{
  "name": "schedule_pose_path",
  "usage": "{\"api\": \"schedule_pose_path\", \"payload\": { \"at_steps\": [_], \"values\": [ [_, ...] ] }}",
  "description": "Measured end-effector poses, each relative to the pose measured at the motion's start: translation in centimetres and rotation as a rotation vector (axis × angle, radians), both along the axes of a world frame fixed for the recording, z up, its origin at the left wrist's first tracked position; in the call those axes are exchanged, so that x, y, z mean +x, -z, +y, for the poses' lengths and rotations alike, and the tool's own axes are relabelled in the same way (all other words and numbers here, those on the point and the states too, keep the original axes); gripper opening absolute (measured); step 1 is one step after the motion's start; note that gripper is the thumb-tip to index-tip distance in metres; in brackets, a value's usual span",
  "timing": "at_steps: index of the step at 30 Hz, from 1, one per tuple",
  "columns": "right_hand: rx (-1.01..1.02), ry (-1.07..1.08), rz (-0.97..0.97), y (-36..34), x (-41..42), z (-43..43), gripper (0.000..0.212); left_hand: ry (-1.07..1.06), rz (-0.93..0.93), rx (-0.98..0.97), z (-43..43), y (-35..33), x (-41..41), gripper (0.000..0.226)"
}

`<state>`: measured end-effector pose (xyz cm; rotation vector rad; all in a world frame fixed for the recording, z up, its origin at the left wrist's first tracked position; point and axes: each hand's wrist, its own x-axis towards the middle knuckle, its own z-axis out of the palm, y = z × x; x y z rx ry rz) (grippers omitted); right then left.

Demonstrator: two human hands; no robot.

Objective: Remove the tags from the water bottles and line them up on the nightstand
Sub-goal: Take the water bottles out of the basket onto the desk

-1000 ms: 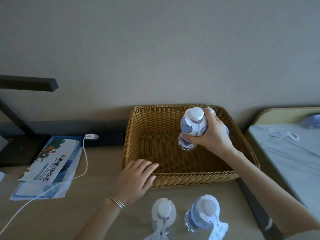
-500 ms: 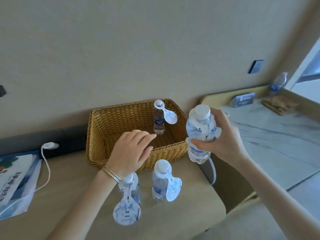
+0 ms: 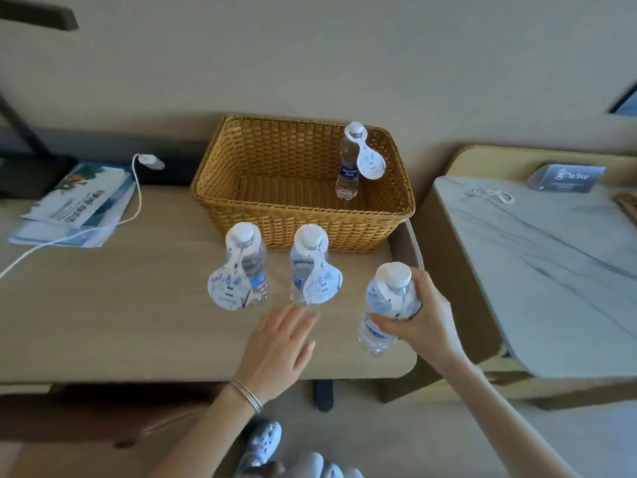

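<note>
Gripping a bottle (image 3: 381, 305) near the desk's (image 3: 138, 305) right edge is the right hand (image 3: 424, 317); the left hand (image 3: 275, 350) is open, fingers straight.

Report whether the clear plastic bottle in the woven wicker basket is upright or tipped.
Upright: the plastic bottle stands on the wicker basket floor, white cap up, paper tag hanging from its neck.

The small dark card (image 3: 565, 178) on the marble top (image 3: 551, 257) reads "The Shop".
</note>
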<state>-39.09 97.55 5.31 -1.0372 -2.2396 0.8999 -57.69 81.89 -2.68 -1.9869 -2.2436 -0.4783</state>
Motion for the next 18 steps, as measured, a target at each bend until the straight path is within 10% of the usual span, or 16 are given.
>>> {"api": "schedule_pose_path", "payload": {
  "at_steps": [18],
  "values": [
    [-0.075,-0.044,0.022,5.9,-2.4,2.6,0.074,-0.199,-0.153,-0.371,-0.9,13.4,3.2,0.061]
  ]
}}
